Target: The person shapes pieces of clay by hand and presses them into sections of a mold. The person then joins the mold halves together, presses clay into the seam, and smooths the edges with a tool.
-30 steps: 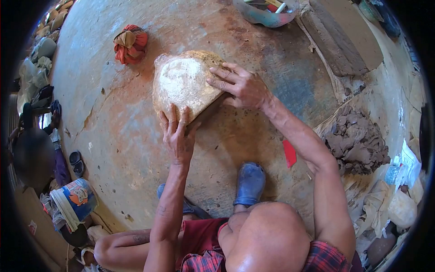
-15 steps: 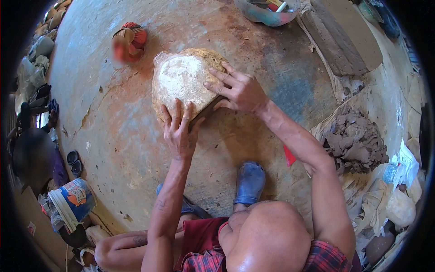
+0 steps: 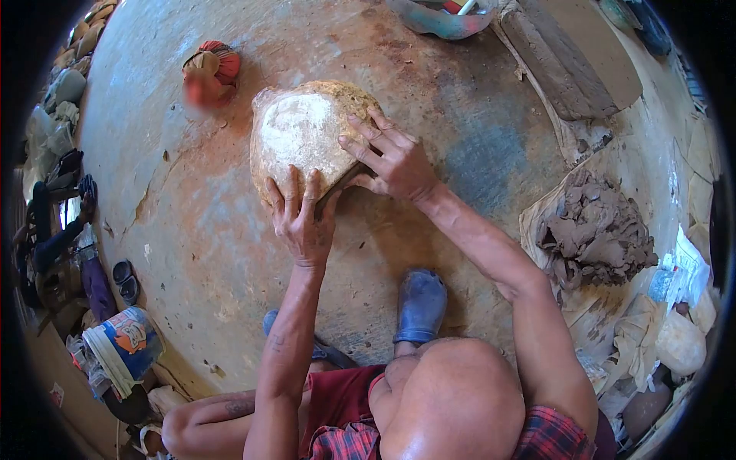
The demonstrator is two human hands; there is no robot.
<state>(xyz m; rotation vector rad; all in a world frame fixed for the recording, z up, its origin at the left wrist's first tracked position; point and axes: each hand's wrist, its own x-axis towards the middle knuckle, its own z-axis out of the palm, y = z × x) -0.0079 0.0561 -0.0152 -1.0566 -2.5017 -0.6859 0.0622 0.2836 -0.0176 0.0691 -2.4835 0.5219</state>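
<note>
A heavy-looking, rounded tan block (image 3: pixel 322 126), stone-like with a whitish powdery patch on its upper face, is held in both hands over the floor. My left hand (image 3: pixel 301 218) grips its near edge, with the fingers on top and the thumb at the side. My right hand (image 3: pixel 395 161) clasps the right side, fingertips on the upper face and thumb at the lower edge. The underside of the block is hidden, so I cannot tell whether it touches the floor.
A red-and-tan cloth bundle (image 3: pixel 213 69) lies beyond the block. At right are a heap of dark clay (image 3: pixel 594 230) on cloth and a thick clay slab (image 3: pixel 556 65). A basin (image 3: pixel 441 21) stands at the back; a bucket (image 3: pixel 126 345) is at left. My blue shoe (image 3: pixel 421 307) is below.
The block and both hands appear slightly further left, along with a small shift of the whole view. My right hand has moved a little down and left while keeping its grip.
</note>
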